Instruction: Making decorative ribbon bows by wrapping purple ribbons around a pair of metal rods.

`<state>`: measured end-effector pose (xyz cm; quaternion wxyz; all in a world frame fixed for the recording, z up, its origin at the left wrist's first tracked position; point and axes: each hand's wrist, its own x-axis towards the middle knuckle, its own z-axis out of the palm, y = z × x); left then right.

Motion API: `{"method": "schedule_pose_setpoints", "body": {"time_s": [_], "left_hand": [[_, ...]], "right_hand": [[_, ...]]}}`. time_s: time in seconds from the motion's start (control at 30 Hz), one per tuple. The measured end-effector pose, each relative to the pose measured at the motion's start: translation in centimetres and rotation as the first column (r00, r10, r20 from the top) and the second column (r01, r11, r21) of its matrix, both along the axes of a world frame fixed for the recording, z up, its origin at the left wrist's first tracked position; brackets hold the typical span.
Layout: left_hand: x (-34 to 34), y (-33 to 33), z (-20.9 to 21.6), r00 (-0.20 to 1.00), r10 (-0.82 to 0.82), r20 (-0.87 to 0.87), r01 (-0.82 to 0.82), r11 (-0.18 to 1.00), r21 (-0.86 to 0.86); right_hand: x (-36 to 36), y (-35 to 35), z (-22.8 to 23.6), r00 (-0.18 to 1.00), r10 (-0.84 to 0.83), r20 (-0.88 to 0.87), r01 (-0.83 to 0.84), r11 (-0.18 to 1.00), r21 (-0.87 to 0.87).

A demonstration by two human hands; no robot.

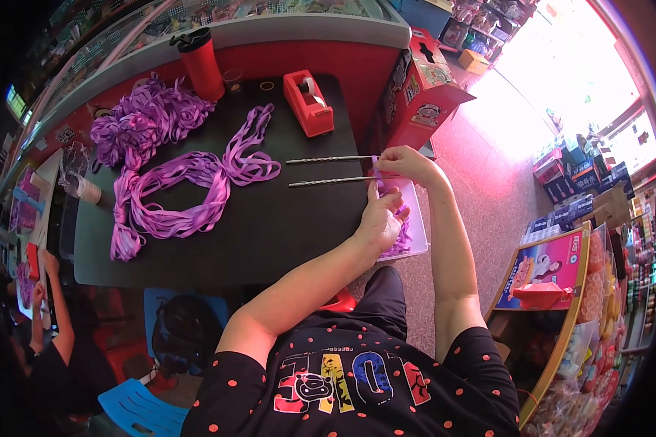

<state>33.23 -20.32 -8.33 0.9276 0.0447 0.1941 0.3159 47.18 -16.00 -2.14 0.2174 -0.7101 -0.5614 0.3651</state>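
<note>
Hiding some purple ribbon (pixel 377 172), left hand (pixel 381 222) and right hand (pixel 410 164) look half-curled — grips unclear.

Small retail shop, by the look of it, part used for handwork. Evidence: long glass-topped display case with pale rim and red base (pixel 321 29) ran behind the work area, goods showing through the glass. Tall shelving packed with colourful packages (pixel 645 284) stood at far right, more stocked shelving (pixel 488 29) at the back. Dark-blue printed cardboard cartons (pixel 568 175) were stacked near a wide, bright doorway (pixel 554 73). Clear plastic bags of goods (pixel 587 349) lined a display stand. Handwork side: matte black rectangular counter (pixel 306 233) carried bundled glossy purple ribbon (pixel 215 195).
</note>
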Motion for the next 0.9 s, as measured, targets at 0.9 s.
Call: {"method": "schedule_pose_setpoints", "body": {"time_s": [0.9], "left_hand": [[-1.0,0.2,1.1,0.991,-0.047,0.122,0.052,0.998,-0.043]], "right_hand": [[-0.2,-3.2,-8.9,0.537,-0.090,-0.839,0.238,0.970,0.049]]}}
